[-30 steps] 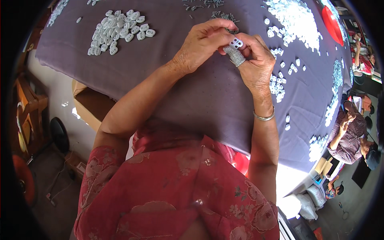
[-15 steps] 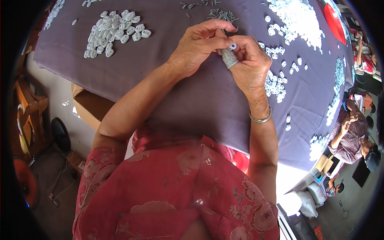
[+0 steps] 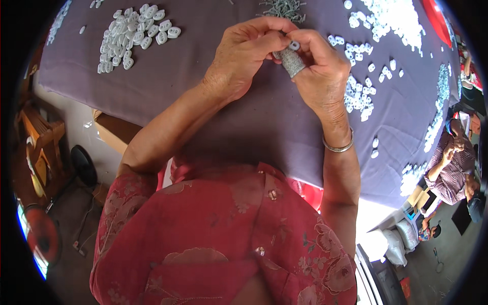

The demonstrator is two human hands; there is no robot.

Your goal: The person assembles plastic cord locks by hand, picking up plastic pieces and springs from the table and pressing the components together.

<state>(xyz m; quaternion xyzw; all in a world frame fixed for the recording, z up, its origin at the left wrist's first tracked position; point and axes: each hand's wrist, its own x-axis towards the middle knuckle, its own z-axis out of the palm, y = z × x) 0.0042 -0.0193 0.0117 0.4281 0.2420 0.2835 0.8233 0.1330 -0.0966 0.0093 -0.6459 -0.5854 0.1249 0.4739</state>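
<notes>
My left hand (image 3: 236, 58) and my right hand (image 3: 323, 66) meet over the far middle of the cloth-covered table. A small white plastic piece (image 3: 294, 46) with a hole is pinched in my right fingers, beside a grey speckled sleeve (image 3: 292, 62) wrapped round the thumb. The fingertips of my left hand press together right against that piece; whatever lies between them is too small to make out. Just beyond my hands lies a heap of small grey screws (image 3: 282, 9).
White two-holed plastic pieces (image 3: 133, 31) are heaped at the far left. More white pieces (image 3: 360, 94) lie scattered to the right, near a large bright heap (image 3: 394, 20). A red basin (image 3: 438, 23) stands at the far right. People (image 3: 452, 162) sit beyond the table's right side.
The view has shifted slightly, so the table and heaps sit a little differently in it. Both hands stay together, with the white piece still pinched in my right hand.
</notes>
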